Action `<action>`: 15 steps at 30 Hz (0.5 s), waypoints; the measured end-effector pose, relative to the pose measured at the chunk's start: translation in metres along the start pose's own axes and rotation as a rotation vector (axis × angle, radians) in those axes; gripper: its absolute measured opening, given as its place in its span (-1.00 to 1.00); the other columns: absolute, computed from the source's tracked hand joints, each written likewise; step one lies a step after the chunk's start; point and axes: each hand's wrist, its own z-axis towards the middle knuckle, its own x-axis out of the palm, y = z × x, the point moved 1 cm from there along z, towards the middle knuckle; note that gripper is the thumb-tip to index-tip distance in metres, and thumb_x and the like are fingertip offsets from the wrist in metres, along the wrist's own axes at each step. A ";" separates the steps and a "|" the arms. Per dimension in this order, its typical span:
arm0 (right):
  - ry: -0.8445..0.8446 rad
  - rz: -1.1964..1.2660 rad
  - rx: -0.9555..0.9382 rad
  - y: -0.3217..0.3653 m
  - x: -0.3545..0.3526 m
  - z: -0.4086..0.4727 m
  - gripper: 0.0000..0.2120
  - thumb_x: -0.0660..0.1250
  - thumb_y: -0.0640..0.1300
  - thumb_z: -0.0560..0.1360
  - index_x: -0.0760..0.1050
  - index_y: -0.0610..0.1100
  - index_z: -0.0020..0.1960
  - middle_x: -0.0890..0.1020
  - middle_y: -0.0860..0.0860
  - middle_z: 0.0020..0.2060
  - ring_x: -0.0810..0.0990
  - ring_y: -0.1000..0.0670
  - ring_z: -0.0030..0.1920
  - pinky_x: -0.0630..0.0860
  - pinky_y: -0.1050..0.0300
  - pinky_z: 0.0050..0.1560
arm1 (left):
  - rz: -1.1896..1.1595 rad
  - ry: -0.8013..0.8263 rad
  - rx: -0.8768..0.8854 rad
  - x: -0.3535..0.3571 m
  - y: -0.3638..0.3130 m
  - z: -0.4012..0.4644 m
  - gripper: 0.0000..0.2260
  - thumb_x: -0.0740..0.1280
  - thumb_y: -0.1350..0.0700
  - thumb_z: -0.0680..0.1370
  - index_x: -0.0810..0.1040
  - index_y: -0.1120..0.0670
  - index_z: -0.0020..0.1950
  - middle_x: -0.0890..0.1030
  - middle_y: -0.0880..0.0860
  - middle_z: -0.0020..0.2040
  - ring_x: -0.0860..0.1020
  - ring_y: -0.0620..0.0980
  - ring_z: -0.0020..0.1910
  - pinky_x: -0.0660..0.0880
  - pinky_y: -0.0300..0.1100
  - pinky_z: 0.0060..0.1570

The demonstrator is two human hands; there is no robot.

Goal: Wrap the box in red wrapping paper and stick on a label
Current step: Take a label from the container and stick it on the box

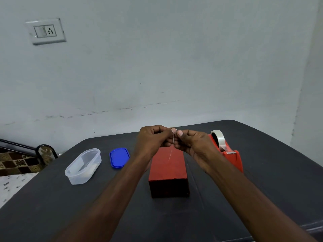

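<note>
Black table (52, 215) underfoot of everything, filling the near ground and running back to a rounded far edge against a pale wall (157, 58).

Two bare forearms rising from the near edge, converging toward the middle. Red box (168, 173) between them on the table, already wrapped, long side pointing away, near end face dark in shadow.

Above the box's far end, both hands raised and meeting fingertip to fingertip. Left hand (153, 138): fingers curled, thumb and forefinger pinching the top of a thin, pale, see-through strip (171, 151), edge-on to the camera; tape or label, cannot tell. Right hand (192, 142): likewise curled, thumb and forefinger nipping the same strip just beside the left's grip. Strip hanging down from the pinch, lower end free over the box top, whether touching it not clear.

Left of the box, well apart: clear tub (83, 166), open. Blue lid (119, 157) flat on the table between tub and left wrist.

Right of the box, partly behind the right hand: red tape dispenser (232, 156) carrying a roll.

High on the wall at far left, white switch plate (46, 31).
</note>
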 end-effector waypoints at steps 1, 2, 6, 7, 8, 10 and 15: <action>0.000 0.001 0.001 0.000 0.000 0.000 -0.84 0.34 -0.24 0.57 0.61 -0.34 -0.09 0.66 -0.13 -0.30 0.65 0.02 -0.28 0.62 0.20 -0.19 | -0.001 0.000 0.000 0.000 0.000 0.000 -0.83 0.48 0.13 0.50 0.70 0.24 -0.15 0.69 0.17 -0.27 0.65 -0.02 -0.28 0.63 -0.19 -0.15; -0.001 0.003 0.002 -0.001 0.000 0.000 -0.84 0.35 -0.24 0.56 0.61 -0.34 -0.09 0.66 -0.12 -0.31 0.65 0.02 -0.28 0.62 0.20 -0.19 | -0.001 -0.001 0.000 0.000 0.000 0.000 -0.83 0.48 0.13 0.51 0.70 0.24 -0.14 0.69 0.17 -0.26 0.65 -0.01 -0.28 0.63 -0.19 -0.15; 0.006 0.009 0.001 -0.001 0.000 0.001 -0.84 0.35 -0.24 0.56 0.61 -0.33 -0.10 0.65 -0.11 -0.32 0.64 0.02 -0.29 0.63 0.19 -0.17 | -0.025 0.006 -0.016 -0.001 0.001 0.000 -0.84 0.46 0.15 0.52 0.69 0.25 -0.13 0.69 0.20 -0.23 0.65 0.00 -0.26 0.64 -0.18 -0.13; 0.008 0.009 0.000 -0.001 0.000 0.001 -0.84 0.35 -0.24 0.56 0.61 -0.33 -0.11 0.65 -0.12 -0.32 0.64 0.01 -0.28 0.63 0.19 -0.17 | -0.040 0.008 -0.024 -0.001 0.001 0.000 -0.84 0.46 0.15 0.52 0.69 0.25 -0.13 0.69 0.20 -0.23 0.64 0.00 -0.25 0.64 -0.18 -0.13; 0.007 0.008 0.001 -0.001 -0.001 0.001 -0.84 0.35 -0.24 0.56 0.61 -0.33 -0.11 0.65 -0.12 -0.31 0.64 0.01 -0.28 0.63 0.19 -0.16 | -0.054 0.012 -0.033 -0.001 0.001 -0.001 -0.85 0.45 0.16 0.53 0.69 0.25 -0.13 0.68 0.19 -0.23 0.64 0.00 -0.25 0.63 -0.19 -0.13; 0.006 0.006 0.002 -0.001 -0.001 0.001 -0.84 0.35 -0.24 0.56 0.61 -0.33 -0.10 0.65 -0.12 -0.31 0.64 0.01 -0.28 0.64 0.18 -0.15 | -0.075 0.018 -0.047 -0.001 0.002 -0.001 -0.86 0.44 0.16 0.53 0.69 0.24 -0.13 0.68 0.18 -0.23 0.64 0.00 -0.24 0.62 -0.19 -0.14; 0.012 -0.019 0.001 0.000 -0.003 0.001 -0.84 0.35 -0.24 0.57 0.61 -0.33 -0.11 0.64 -0.13 -0.31 0.64 0.00 -0.27 0.64 0.18 -0.15 | -0.085 0.030 -0.068 0.000 0.000 0.001 -0.85 0.46 0.14 0.52 0.68 0.22 -0.15 0.69 0.14 -0.24 0.64 -0.01 -0.25 0.63 -0.19 -0.14</action>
